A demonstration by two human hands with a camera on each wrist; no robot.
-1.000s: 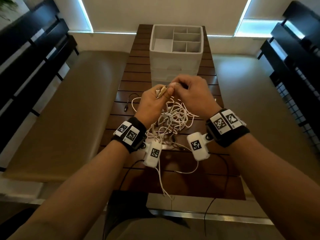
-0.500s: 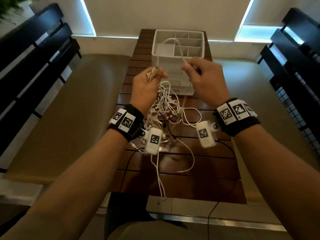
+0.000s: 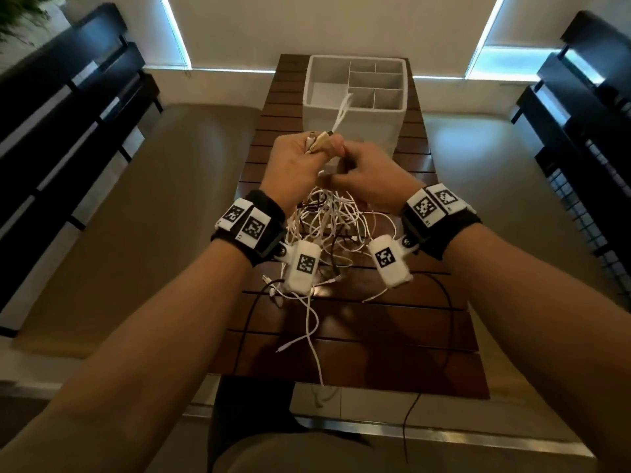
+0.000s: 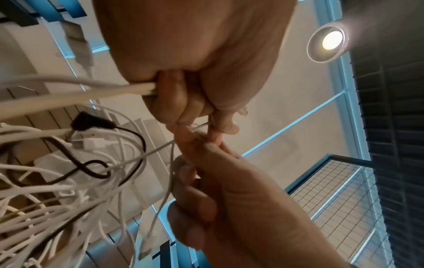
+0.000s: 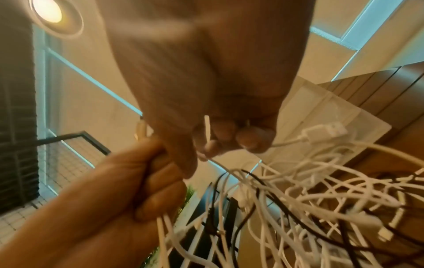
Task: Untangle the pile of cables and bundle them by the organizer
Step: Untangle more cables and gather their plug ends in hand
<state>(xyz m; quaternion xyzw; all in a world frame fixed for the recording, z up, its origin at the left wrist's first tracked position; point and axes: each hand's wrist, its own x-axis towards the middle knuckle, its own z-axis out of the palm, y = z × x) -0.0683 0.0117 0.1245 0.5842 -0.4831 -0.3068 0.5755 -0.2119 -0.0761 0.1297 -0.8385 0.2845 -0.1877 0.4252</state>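
Note:
My left hand point(image 3: 321, 146) grips a bunch of cable ends, and beige plugs point(image 3: 317, 142) stick out above its fingers. A white cable loop point(image 3: 343, 109) rises from that fist towards the organizer point(image 3: 355, 114), a white box with several compartments. My right hand point(image 3: 336, 170) is close against the left and pinches a thin white cable point(image 5: 207, 134). The tangle of white and black cables point(image 3: 327, 227) hangs below both hands down to the wooden table point(image 3: 392, 336). The left wrist view shows thick white cables point(image 4: 114, 90) in the left fist and the right hand's fingers point(image 4: 190, 174) just below.
The slatted table is narrow, with beige benches point(image 3: 143, 216) on both sides and black railings beyond. Loose cable ends point(image 3: 307, 329) trail over the table's near edge. A black cable point(image 3: 444, 319) runs along the right part of the table.
The hands were apart with a white cable arched between them; they have come together, and the cable now stands as a narrow loop above the left fist.

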